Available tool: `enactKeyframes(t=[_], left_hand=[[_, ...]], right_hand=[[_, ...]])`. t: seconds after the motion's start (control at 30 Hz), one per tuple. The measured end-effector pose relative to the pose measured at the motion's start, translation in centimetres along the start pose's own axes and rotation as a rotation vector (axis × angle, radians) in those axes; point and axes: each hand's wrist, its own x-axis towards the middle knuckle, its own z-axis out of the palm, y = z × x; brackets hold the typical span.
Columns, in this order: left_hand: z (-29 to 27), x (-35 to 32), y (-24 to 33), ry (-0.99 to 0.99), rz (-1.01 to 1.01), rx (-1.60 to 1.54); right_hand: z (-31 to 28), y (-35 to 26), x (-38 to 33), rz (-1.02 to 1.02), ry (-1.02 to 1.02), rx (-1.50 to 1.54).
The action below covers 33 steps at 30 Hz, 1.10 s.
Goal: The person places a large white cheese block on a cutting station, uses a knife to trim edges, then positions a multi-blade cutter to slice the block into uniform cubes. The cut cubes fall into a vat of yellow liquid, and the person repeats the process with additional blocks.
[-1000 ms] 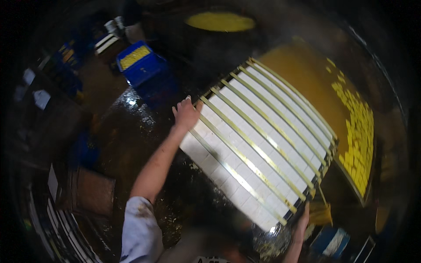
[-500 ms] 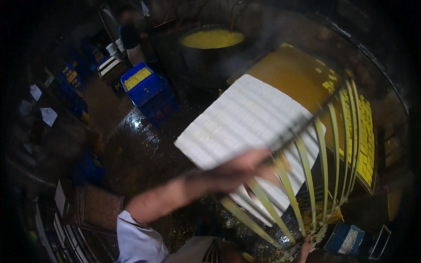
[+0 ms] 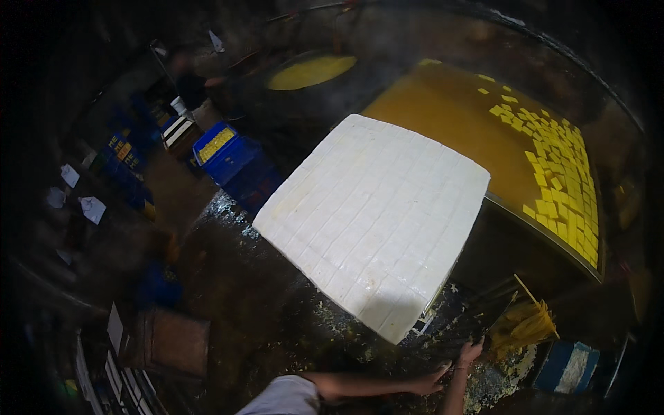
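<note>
A large white slab (image 3: 373, 214), looking like tofu and marked by long parallel lines, lies in front of me. Below its near corner my left hand (image 3: 430, 382) reaches rightward, fingers closed on something small that I cannot make out. Just beside it my right hand (image 3: 470, 353) is closed too; what it grips is lost in the dark. A dark thin edge rises beyond the right hand, next to a yellow-brown cloth-like bundle (image 3: 522, 328) and a pale stick (image 3: 527, 289).
Behind the slab stands a wide tank (image 3: 546, 234) of brown liquid, with many yellow squares (image 3: 564, 197) at its right. Blue crates (image 3: 235, 159) and another person (image 3: 190, 86) are at the far left. A round vat of yellow stuff (image 3: 311, 72) stands farther back. Crumbs litter the wet floor (image 3: 332, 315).
The slatted rack held over the slab is gone from there, leaving the slab uncovered. My left hand has moved down and right, close to my right hand. The view has shifted.
</note>
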Motion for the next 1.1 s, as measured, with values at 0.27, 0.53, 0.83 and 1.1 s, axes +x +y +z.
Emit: enactKeyframes(t=[0.27, 0.53, 0.83, 1.1], left_hand=[[-23.2, -18.7, 1.0, 0.075, -0.71, 0.118], [-32.1, -38.0, -11.3, 0.868, -0.949, -0.134], [-51.3, -37.3, -20.1, 0.782, -0.676, -0.771], [-59.8, -43.4, -22.2, 0.629, -0.774, -0.416]], right_hand=[[10.2, 4.2, -2.8, 0.2, -0.405, 0.0], [-6.5, -17.6, -11.7, 0.112, -0.434, 0.836], [-6.5, -33.1, -24.1, 0.006, -0.12, 0.48], [-5.9, -36.5, -26.0, 0.111, 0.19, 0.34]])
